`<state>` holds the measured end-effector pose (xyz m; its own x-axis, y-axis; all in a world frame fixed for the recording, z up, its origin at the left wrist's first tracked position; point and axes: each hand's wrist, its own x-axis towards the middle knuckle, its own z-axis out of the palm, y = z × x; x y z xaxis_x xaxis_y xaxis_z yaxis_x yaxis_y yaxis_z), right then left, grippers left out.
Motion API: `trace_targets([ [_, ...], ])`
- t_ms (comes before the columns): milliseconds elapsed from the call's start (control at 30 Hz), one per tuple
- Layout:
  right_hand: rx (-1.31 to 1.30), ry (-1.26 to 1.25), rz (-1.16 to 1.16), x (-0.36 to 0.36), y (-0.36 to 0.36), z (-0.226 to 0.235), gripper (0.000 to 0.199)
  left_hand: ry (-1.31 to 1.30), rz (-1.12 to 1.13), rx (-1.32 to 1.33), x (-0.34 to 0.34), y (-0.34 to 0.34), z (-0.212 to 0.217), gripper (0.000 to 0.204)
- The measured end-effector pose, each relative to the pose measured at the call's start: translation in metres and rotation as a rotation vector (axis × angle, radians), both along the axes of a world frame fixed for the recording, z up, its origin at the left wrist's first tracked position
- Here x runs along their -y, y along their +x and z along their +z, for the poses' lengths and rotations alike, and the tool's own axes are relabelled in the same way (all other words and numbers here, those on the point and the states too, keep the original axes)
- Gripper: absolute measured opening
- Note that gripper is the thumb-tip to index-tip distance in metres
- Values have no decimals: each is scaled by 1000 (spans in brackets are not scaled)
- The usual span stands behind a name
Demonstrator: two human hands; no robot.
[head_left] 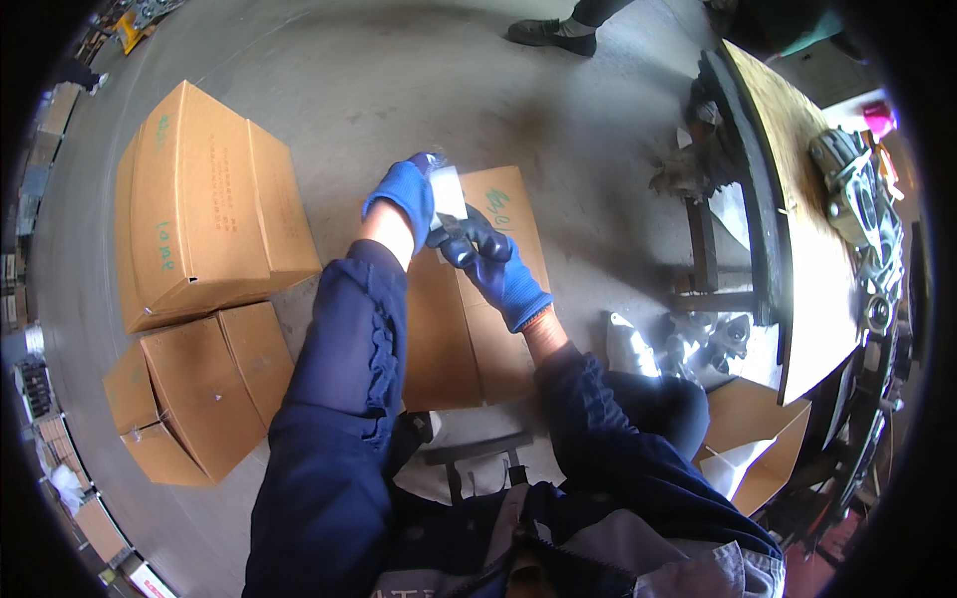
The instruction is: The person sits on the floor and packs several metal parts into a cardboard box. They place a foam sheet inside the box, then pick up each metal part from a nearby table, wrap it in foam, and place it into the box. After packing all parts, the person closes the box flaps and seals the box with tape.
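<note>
My left hand (pixel 407 194), in a blue glove with a dark coated palm, is closed around a small white block-like thing (pixel 448 195) with a shiny, see-through edge. Its exact kind does not show. My right hand (pixel 490 261), gloved the same way, has its fingers curled at the lower end of that thing; whether they pinch part of it is hard to make out. Both hands are over a closed cardboard box (pixel 439 344) with green handwriting on its top, which stands on the floor in front of me.
Two more cardboard boxes, a tall one (pixel 204 199) and a lower one (pixel 204 394), stand at left. On the right is a workbench (pixel 797 249) with metal castings (pixel 857 199). Below it are shiny metal parts (pixel 688 344) and an open carton (pixel 778 458). A person's shoe (pixel 550 36) shows ahead.
</note>
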<state>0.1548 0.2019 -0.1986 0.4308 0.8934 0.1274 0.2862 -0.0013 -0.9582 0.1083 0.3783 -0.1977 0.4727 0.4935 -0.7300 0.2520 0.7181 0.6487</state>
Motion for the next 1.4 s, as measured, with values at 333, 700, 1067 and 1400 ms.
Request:
trace_targets([
  [333,-238,-104,-105,8,-16,19,20,490,-922,-331,-39,21,6,34],
  [700,-142,-225,-39,-19,-12,34,22,438,-262,-52,-39,5,-74,18],
  [1067,-367,-337,28,-7,-5,69,60,746,-125,-162,-46,31,-71,30],
  [1400,-332,-344,-54,-1,-21,65,58,747,-294,-320,-92,44,-145,33],
])
